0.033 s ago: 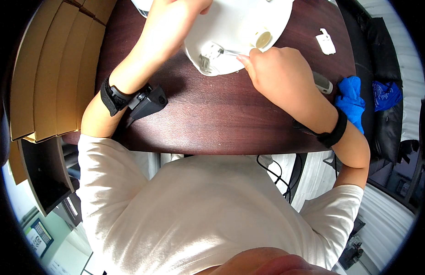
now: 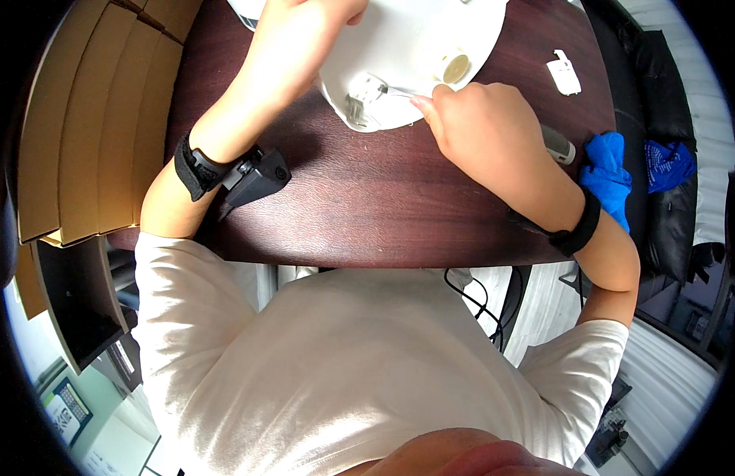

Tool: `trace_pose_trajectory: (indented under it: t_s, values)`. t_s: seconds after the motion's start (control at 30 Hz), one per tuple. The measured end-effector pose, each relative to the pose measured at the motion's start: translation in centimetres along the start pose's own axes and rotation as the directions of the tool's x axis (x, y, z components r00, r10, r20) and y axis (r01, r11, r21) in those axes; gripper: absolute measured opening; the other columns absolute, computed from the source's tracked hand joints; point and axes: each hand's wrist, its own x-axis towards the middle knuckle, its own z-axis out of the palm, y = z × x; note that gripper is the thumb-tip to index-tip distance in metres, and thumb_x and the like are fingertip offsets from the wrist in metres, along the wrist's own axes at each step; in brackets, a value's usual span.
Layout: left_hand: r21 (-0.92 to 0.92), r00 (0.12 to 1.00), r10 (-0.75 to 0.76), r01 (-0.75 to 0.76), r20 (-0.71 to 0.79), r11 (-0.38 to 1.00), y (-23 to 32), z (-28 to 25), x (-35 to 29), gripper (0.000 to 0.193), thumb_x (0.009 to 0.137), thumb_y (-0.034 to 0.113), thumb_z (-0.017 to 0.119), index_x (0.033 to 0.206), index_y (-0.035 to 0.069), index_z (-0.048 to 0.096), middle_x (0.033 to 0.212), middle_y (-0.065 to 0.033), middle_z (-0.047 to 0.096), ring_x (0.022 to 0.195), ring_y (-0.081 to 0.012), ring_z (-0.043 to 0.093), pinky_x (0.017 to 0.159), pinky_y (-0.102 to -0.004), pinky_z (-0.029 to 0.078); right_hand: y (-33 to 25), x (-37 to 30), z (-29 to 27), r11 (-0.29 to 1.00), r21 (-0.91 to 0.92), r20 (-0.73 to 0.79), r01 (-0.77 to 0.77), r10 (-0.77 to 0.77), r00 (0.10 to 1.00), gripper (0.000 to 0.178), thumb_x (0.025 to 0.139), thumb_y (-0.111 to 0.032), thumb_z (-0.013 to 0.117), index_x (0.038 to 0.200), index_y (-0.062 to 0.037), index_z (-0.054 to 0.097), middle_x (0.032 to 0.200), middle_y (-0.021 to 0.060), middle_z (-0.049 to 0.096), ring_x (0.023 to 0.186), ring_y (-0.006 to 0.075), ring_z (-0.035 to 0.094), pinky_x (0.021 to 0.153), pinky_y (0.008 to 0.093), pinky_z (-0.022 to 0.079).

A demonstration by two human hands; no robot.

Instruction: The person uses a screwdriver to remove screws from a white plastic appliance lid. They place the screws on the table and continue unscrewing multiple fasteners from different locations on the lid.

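While the right hand (image 2: 482, 119) pinches a thin metal tool (image 2: 399, 93) against the white round housing (image 2: 415, 47) on the table (image 2: 367, 214), the left hand (image 2: 304, 24) clasps its rim; steadying firmly seems wise.

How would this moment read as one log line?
right hand: pinches thin metal tool | left hand: on white device | surface: dark table
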Motion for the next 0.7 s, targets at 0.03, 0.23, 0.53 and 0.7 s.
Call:
trace_pose_trajectory:
  t_s: [0.03,0.23,0.53,0.7]
  values:
    - [0.026,1.0,-0.023,0.023,0.001,0.999,0.2,0.0,0.0,0.057,0.072,-0.004,0.043,0.129,-0.004,0.049,0.103,-0.0067,0.059,0.085,-0.0106,0.05,0.07,-0.0195,0.041,0.0,0.0,0.0,1.0,-0.007,-0.006,0.002,-0.002,1.0,0.042,0.093,-0.028,0.053,0.061,-0.004,0.065,0.052,0.0129,0.058,0.048,0.0262,0.061,0.047,0.0358,0.049]
    - [0.004,1.0,0.008,-0.008,-0.003,1.0,-0.4,-0.3,0.1,0.057,0.073,-0.004,0.043,0.13,-0.004,0.049,0.102,-0.0065,0.058,0.083,-0.0095,0.049,0.069,-0.0193,0.04,-0.1,0.1,0.1,0.999,-0.037,0.004,0.01,-0.01,1.0,0.042,0.094,-0.028,0.052,0.061,-0.0049,0.065,0.051,0.0124,0.058,0.046,0.0253,0.06,0.046,0.0349,0.049]
    - [-0.003,0.991,-0.004,0.004,0.131,1.0,-0.4,-0.5,0.5,0.057,0.072,-0.004,0.044,0.13,-0.003,0.049,0.104,-0.0055,0.059,0.084,-0.0085,0.05,0.067,-0.0183,0.04,-0.6,-0.6,0.4,0.999,0.031,-0.009,-0.043,0.043,0.999,0.039,0.094,-0.026,0.053,0.063,-0.0047,0.066,0.052,0.0108,0.059,0.047,0.0242,0.061,0.046,0.0333,0.05]
    - [0.102,0.976,-0.024,0.002,0.216,0.995,0.4,0.0,1.2,0.057,0.072,-0.004,0.044,0.129,-0.003,0.049,0.107,-0.0059,0.06,0.09,-0.0094,0.052,0.072,-0.0185,0.041,-0.8,-1.1,1.1,0.992,0.089,-0.063,-0.09,0.096,0.993,0.039,0.093,-0.025,0.053,0.063,-0.0041,0.065,0.052,0.0111,0.059,0.047,0.0246,0.062,0.047,0.034,0.05]
